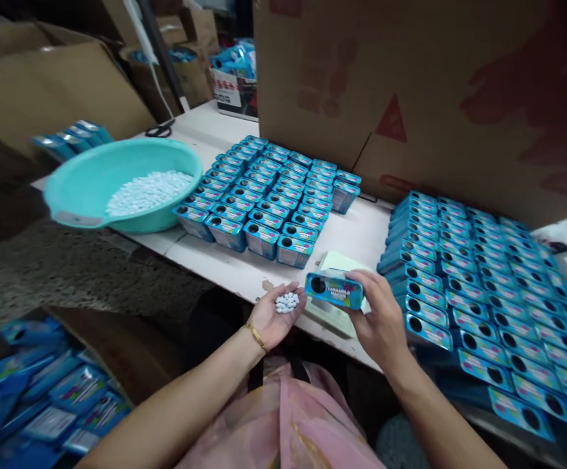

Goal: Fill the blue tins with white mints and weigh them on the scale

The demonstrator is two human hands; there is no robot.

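Note:
My left hand (271, 318) is cupped palm up, holding a small heap of white candies (287, 302). Between the thumb and fingers of my right hand (378, 312) is a small blue candy box (333, 290) with a round dark hole in its printed top. The box is tilted, its holed end close to the fingertips of my left hand. Behind and below it a pale green flat device (335, 320), possibly a scale, lies on the table, partly hidden. To the left, a turquoise basin (75, 189) contains many more white candies (149, 191).
Rows of blue boxes (251, 195) stand mid-table, with another large block of boxes (483, 293) to the right. A tall cardboard carton (362, 78) walls off the back. Scissors (160, 129) lie behind the basin. At lower left, a carton holds blue packs (75, 391).

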